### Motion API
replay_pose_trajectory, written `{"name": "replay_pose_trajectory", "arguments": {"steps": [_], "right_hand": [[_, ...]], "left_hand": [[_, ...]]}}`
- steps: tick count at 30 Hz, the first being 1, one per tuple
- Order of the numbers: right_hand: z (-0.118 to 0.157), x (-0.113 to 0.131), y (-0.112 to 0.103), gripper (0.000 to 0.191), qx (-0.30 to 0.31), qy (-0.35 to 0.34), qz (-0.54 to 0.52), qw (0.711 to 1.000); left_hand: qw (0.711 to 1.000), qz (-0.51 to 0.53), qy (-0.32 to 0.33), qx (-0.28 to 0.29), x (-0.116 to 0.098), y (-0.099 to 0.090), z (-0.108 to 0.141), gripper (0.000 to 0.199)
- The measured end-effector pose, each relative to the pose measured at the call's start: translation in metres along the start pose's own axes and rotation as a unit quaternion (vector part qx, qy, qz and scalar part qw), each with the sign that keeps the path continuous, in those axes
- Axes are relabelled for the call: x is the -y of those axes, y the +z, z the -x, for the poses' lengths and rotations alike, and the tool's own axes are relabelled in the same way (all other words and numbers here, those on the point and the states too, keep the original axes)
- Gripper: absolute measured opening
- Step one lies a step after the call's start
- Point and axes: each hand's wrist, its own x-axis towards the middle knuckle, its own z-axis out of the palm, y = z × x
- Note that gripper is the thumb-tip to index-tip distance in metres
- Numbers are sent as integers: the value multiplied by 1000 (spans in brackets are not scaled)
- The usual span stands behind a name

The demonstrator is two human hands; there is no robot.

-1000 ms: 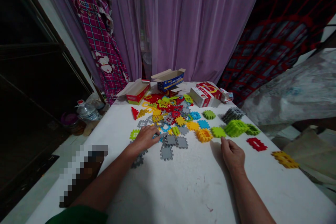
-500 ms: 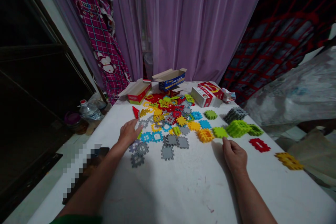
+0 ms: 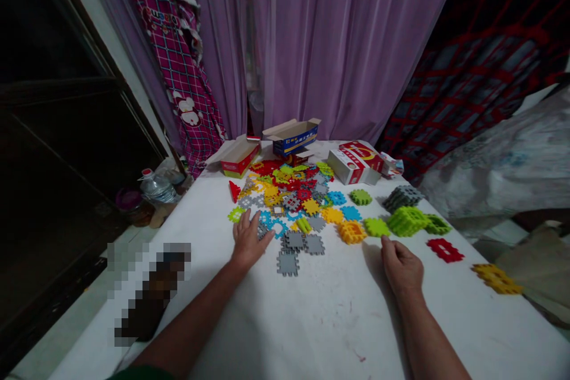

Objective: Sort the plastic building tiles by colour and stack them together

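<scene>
My left hand (image 3: 249,242) lies low over the near left edge of a pile of plastic interlocking tiles, fingers spread. Grey window tiles (image 3: 262,230) show partly beside its fingers; whatever is under the palm is hidden. Just beyond is a light blue tile (image 3: 279,227), and a lime green tile (image 3: 235,214) lies past the fingertips. My right hand (image 3: 403,267) rests on the table with its fingers curled closed, no tile showing in it. Nearest to it are a flat green tile (image 3: 376,227) and a yellow-orange stack (image 3: 351,232).
Solid grey tiles (image 3: 287,263) lie between the hands. Right of the pile are a green stack (image 3: 406,221), a grey stack (image 3: 402,198), a red tile (image 3: 445,250) and a yellow stack (image 3: 497,279). Boxes, including a blue one (image 3: 295,138), stand behind. A dark, pixelated object (image 3: 154,300) lies left.
My left hand has moved right and nearer, its fingers spreading. The grey window tiles seen near its wrist are now mostly out of sight. My right hand stays put; the view has shifted slightly.
</scene>
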Motion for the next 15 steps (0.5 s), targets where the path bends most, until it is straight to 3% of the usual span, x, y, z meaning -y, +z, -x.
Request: {"name": "replay_pose_trajectory", "arguments": {"steps": [3, 5, 10, 12, 15], "right_hand": [[1, 3, -1, 50, -4, -4, -5, 1000], [2, 7, -2, 51, -1, -7, -7, 1000], [3, 11, -3, 51, 4, -8, -6, 1000], [3, 12, -4, 52, 1, -11, -7, 1000], [3, 14, -4, 55, 1, -12, -9, 1000]], "left_hand": [[999, 20, -50, 0, -16, -2, -4, 64], [999, 19, -46, 8, -24, -5, 6, 68], [982, -21, 157, 105, -33, -3, 44, 97], [970, -28, 208, 121, -35, 1, 45, 91], [969, -34, 225, 99, -40, 7, 28, 74]]}}
